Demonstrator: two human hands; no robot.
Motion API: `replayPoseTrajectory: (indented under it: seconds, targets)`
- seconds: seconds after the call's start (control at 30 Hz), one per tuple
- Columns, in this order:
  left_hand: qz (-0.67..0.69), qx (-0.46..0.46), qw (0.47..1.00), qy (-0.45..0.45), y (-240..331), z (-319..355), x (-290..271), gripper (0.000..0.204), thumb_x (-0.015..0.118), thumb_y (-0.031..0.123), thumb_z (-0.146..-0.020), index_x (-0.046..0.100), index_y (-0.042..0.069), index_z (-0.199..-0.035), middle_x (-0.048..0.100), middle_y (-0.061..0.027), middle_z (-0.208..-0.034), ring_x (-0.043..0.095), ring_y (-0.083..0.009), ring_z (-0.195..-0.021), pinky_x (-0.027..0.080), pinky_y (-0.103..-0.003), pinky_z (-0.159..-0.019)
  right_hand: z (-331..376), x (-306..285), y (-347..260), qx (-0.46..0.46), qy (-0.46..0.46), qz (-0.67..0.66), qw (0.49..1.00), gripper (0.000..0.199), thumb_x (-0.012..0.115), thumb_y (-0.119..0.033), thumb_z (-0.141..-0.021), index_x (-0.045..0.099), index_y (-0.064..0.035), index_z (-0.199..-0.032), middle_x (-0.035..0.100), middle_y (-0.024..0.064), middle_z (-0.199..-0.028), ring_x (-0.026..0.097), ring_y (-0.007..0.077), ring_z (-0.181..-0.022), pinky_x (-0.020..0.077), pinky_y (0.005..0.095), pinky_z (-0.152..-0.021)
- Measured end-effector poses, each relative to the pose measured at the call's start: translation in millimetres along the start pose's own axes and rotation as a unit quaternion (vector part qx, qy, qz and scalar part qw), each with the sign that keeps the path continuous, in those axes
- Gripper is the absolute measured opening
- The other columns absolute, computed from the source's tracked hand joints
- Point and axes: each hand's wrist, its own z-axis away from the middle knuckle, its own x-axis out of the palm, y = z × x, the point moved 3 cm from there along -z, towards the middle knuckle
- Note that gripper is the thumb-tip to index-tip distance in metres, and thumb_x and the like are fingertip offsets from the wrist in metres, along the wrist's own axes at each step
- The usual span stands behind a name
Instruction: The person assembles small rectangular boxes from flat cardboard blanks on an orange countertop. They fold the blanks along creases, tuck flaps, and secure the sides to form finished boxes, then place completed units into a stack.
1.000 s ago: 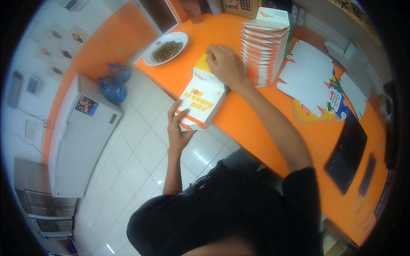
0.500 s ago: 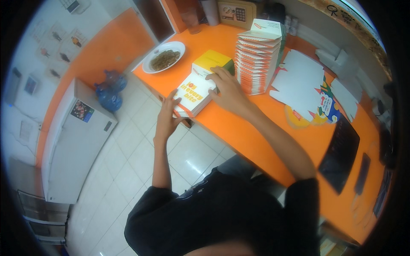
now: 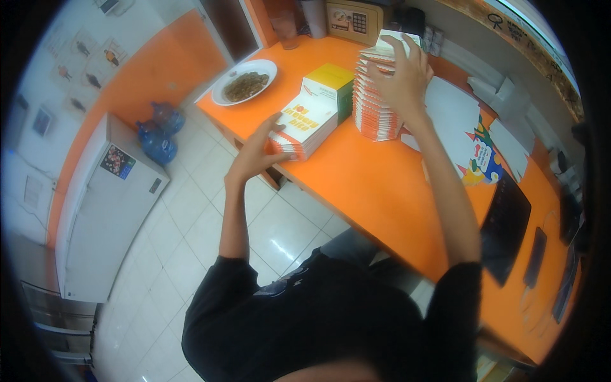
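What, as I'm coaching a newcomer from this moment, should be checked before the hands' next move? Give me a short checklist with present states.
1. Left hand at the low carton stack: ok, touching its near end.
2. Low stack fully supported: cannot tell; its near end lies close to the edge of the orange table.
3. Tall carton stack standing: ok.
4. Right hand holding just one carton: cannot tell; its fingers spread over the tall stack's top.
5. Tall stack's layers pressed flat: not ok; upper ones are fanned apart.
6. Plate of food apart from both stacks: ok.
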Motion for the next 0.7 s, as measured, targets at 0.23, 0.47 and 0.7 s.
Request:
replayPoseTrajectory:
  seconds: [0.23,0.47,0.7]
  targets:
    - [0.044,0.005,0.999,0.009,0.5,-4.7,8.3,0.086,0.08,0.027,-0.07,0.034,0.003,-0.139,0.05,-0.019,-0.134,0.045,-0.0325,-0.127,0.039,-0.041,-0.104,21.7,6.5,36.9,0.09,-0.268,-0.036,0.958,0.072,0.071,-0.057,-0.069,0.059,-0.0114,-0.124,0.056,0.0145,-0.128,0.039,0.036,-0.129,0.0314,0.0541,-0.103]
    - [0.059,0.027,0.993,0.094,10.4,-3.9,2.1,0.065,0.075,0.033,-0.077,0.046,0.007,-0.13,0.042,-0.0183,-0.141,0.035,-0.0383,-0.134,0.033,-0.046,-0.107,50.3,-1.9,27.5,0.008,-0.251,0.011,0.968,0.065,0.072,-0.049,-0.071,0.06,-0.0121,-0.123,0.058,0.0102,-0.125,0.041,0.0332,-0.125,0.0296,0.052,-0.102]
    - [0.006,0.075,0.979,0.188,41.8,-6.6,-13.4,0.043,0.071,0.039,-0.081,0.06,0.011,-0.111,0.039,-0.0166,-0.145,0.021,-0.041,-0.14,0.027,-0.054,-0.109,56.4,-9.6,18.9,-0.027,-0.276,0.008,0.961,0.065,0.072,-0.046,-0.068,0.06,-0.0089,-0.12,0.06,0.0113,-0.121,0.047,0.0297,-0.114,0.0339,0.0463,-0.097]
